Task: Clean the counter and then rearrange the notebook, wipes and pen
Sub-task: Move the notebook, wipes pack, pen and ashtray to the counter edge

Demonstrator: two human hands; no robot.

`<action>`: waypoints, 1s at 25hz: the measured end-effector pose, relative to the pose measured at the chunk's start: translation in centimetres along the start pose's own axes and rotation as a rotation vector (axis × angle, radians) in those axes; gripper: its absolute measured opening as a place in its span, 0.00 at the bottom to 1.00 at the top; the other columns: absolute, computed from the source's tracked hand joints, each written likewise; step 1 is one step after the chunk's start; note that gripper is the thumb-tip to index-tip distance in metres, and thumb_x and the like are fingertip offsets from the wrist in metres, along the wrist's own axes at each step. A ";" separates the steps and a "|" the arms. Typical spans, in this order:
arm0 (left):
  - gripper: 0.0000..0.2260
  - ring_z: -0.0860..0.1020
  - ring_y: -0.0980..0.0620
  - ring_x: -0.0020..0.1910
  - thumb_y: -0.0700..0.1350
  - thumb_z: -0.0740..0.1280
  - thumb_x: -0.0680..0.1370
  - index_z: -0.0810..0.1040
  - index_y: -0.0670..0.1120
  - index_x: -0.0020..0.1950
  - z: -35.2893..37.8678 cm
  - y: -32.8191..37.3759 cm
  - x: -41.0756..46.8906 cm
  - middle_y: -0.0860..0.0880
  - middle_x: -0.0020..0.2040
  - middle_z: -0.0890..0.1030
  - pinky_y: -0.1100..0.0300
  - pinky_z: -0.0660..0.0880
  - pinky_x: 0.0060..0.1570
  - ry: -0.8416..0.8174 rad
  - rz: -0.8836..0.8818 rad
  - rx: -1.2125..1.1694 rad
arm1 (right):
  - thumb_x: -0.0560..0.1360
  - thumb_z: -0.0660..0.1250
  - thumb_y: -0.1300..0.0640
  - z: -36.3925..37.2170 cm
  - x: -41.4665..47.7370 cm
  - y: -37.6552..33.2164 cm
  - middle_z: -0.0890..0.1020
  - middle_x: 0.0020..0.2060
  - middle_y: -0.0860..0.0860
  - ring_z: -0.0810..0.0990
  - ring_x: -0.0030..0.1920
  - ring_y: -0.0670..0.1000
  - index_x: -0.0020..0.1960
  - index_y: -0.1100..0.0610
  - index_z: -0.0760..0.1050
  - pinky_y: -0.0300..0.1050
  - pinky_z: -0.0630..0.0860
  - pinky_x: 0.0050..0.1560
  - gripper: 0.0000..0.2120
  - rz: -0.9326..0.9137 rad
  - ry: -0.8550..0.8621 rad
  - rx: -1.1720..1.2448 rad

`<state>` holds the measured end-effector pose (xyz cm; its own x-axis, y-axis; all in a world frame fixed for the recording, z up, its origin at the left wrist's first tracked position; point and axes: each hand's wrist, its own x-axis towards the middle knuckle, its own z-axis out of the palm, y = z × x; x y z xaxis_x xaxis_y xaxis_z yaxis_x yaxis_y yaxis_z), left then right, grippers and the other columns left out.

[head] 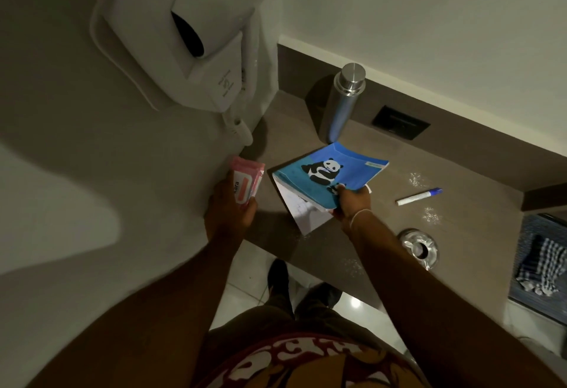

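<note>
A blue notebook (331,173) with a panda on its cover is lifted off the brown counter (460,179), its pages hanging loose below. My right hand (351,203) grips its near corner. My left hand (233,206) holds a pink pack of wipes (247,180) upright by the wall at the counter's left end. A white pen (418,196) with a blue cap lies on the counter to the right of the notebook. White crumbs (431,215) are scattered around the pen.
A steel bottle (342,102) stands at the back of the counter by a dark wall socket (400,125). A shiny metal ashtray (418,246) sits near the front edge. A checked cloth (543,262) lies at the right. A white wall-mounted hair dryer (190,38) hangs upper left.
</note>
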<state>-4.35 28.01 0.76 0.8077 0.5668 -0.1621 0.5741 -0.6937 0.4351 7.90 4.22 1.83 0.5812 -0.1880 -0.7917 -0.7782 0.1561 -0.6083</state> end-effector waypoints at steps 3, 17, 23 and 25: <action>0.39 0.77 0.42 0.66 0.59 0.75 0.75 0.63 0.48 0.80 -0.3 -0.5 -0.2 0.43 0.70 0.75 0.45 0.81 0.61 0.011 -0.003 -0.024 | 0.84 0.67 0.57 1.6 -0.9 1.3 0.85 0.59 0.55 0.87 0.52 0.57 0.67 0.53 0.74 0.52 0.86 0.36 0.12 0.022 0.003 -0.011; 0.37 0.77 0.43 0.68 0.61 0.72 0.76 0.61 0.52 0.80 -1.7 -2.8 -0.1 0.45 0.73 0.72 0.46 0.79 0.62 0.019 -0.013 -0.033 | 0.85 0.64 0.62 12.1 -1.2 0.2 0.81 0.67 0.61 0.82 0.64 0.66 0.72 0.57 0.73 0.61 0.83 0.53 0.16 0.014 -0.291 -0.319; 0.36 0.77 0.43 0.67 0.59 0.73 0.76 0.61 0.55 0.79 -1.5 -1.6 0.8 0.46 0.69 0.75 0.46 0.78 0.62 0.004 0.047 -0.048 | 0.84 0.66 0.58 13.3 -0.1 0.0 0.79 0.68 0.63 0.81 0.66 0.65 0.73 0.60 0.70 0.64 0.82 0.63 0.18 0.099 -0.332 -0.493; 0.36 0.77 0.44 0.67 0.60 0.73 0.76 0.62 0.54 0.80 -1.2 -1.0 1.6 0.46 0.69 0.75 0.45 0.80 0.62 -0.039 0.038 -0.063 | 0.84 0.68 0.56 13.2 -0.3 0.1 0.81 0.64 0.64 0.85 0.58 0.63 0.70 0.62 0.72 0.57 0.85 0.52 0.18 0.071 -0.305 -0.642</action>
<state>-3.77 30.18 1.12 0.8340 0.5223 -0.1780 0.5344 -0.6843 0.4961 10.79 17.04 1.33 0.4915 0.0952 -0.8657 -0.7486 -0.4617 -0.4758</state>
